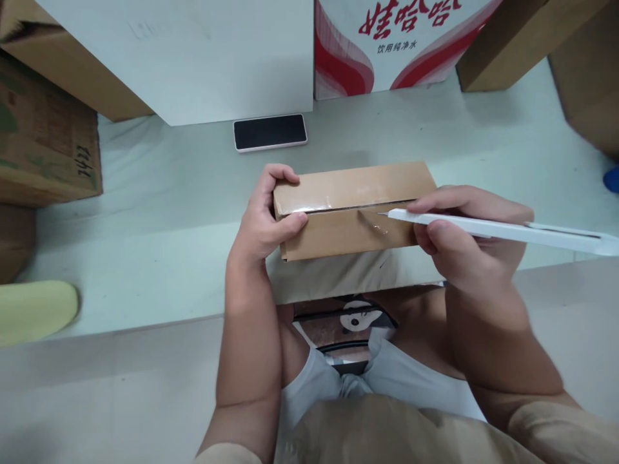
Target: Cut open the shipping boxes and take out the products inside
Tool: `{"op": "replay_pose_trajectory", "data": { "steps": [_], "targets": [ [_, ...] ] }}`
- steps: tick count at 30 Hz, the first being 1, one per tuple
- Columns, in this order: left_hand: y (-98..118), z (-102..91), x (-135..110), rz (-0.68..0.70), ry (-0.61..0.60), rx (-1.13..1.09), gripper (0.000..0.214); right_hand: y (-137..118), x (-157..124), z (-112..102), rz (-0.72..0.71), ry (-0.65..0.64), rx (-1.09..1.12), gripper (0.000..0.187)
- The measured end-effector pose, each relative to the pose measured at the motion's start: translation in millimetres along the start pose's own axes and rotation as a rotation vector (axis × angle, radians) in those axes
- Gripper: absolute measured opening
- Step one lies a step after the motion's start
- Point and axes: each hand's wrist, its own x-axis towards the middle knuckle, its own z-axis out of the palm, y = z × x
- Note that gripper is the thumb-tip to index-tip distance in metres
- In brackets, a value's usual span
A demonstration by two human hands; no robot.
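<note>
A small brown cardboard box (358, 187) is held up in front of me, tilted a little, with clear tape along its seam. My left hand (271, 216) is closed around its left end, thumb on the near face and index finger over the top. Between the thumb and fingers of my right hand (476, 232) is a white utility knife (503, 233), its thin blade pointing left at the seam. A dark slit shows along the seam; whether the blade is in it I cannot tell. The right hand's fingers are at the box's right end.
Behind the box, a phone (271, 132) lies on the pale green table (159, 258). A white box (242, 71), a red-and-white carton (406, 51) and several brown cartons line the back and sides. A yellow rounded object (36, 309) is at the left edge.
</note>
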Motion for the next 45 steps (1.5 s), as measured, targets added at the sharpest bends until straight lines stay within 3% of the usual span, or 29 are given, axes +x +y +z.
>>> {"op": "replay_pose_trajectory", "data": {
  "steps": [9,19,27,30,35,45],
  "targets": [
    [-3,-1.0,1,0.012,0.002,-0.028,0.056,2,3,1,-0.124,-0.026,-0.007,0.014],
    [6,-1.9,-1,-0.088,0.005,-0.024,0.054,-9,9,0,-0.06,-0.049,-0.021,0.012],
    [7,1.4,2,-0.053,-0.025,-0.071,0.053,-1,10,-5,-0.113,0.019,-0.065,0.01],
    [5,3.0,3,-0.029,-0.016,-0.068,0.053,-1,14,-9,-0.189,-0.022,-0.12,0.009],
    [5,3.1,2,-0.045,-0.008,-0.02,0.056,-3,17,-16,-0.178,-0.084,-0.18,0.009],
    [1,3.1,2,-0.038,-0.014,0.013,0.059,13,11,-13,-0.213,0.038,-0.124,0.016]
  ]
}}
